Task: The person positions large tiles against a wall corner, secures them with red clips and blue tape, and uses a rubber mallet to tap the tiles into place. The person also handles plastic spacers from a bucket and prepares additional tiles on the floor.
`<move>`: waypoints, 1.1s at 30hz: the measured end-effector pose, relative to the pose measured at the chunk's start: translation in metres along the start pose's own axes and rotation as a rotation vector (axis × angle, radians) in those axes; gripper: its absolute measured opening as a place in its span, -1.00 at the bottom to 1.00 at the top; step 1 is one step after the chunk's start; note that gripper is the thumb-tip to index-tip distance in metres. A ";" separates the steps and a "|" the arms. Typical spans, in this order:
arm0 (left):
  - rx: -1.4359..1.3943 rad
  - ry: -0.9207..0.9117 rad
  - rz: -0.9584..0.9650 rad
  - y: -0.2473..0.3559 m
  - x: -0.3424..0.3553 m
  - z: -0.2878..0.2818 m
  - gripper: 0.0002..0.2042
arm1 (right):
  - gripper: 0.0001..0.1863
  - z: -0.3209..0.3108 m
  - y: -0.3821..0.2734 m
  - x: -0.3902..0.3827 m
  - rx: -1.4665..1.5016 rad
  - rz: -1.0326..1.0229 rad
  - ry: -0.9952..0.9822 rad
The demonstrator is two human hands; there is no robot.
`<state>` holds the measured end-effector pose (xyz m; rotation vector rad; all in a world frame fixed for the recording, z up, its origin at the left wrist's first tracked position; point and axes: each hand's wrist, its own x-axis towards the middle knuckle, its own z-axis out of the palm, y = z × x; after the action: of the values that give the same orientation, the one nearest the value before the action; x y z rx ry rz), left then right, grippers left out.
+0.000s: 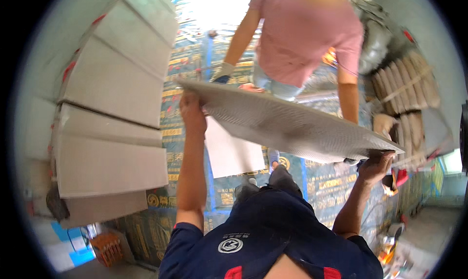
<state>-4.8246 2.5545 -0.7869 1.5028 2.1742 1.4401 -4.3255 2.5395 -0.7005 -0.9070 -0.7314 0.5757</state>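
A large grey tile (287,125) with a fine ridged pattern on its face is held tilted in front of my body. My left hand (192,111) is closed on its left end, and my right hand (378,167) grips the right end lower down. Across from me stands a co-worker in a pink shirt (307,40); one gloved hand (224,73) shows near the tile's far edge, and the other arm passes behind the tile. Under the held tile, a pale flat panel (231,157) lies on the floor, partly hidden.
Several big pale tiles (114,94) lean in a row along the left wall. Stacked sacks (404,89) stand at the right, with grey bags (375,35) behind them. Printed protective sheeting (321,184) covers the floor. An orange crate (106,250) sits at lower left.
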 end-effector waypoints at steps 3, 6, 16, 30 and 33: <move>-0.931 0.058 -0.226 0.004 -0.032 0.002 -0.61 | -0.47 -0.031 -0.032 -0.034 -0.240 -0.122 0.026; -1.275 -0.149 -0.292 0.032 -0.056 -0.001 -0.50 | -0.53 -0.065 -0.064 -0.070 -0.198 -0.075 0.127; -1.415 -0.624 -0.321 0.142 -0.129 0.067 -0.87 | -0.55 -0.192 -0.158 -0.184 -0.291 -0.266 0.597; -1.192 -1.464 -0.575 0.318 -0.345 0.147 -0.47 | -0.34 -0.368 -0.321 -0.327 -0.389 -0.732 0.961; -1.349 -1.991 -0.820 0.346 -0.413 0.165 -0.41 | -0.27 -0.414 -0.384 -0.345 -0.550 -0.821 0.913</move>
<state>-4.2996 2.3513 -0.7715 0.5048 0.1528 0.2305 -4.1694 1.8988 -0.6516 -1.1248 -0.3445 -0.7801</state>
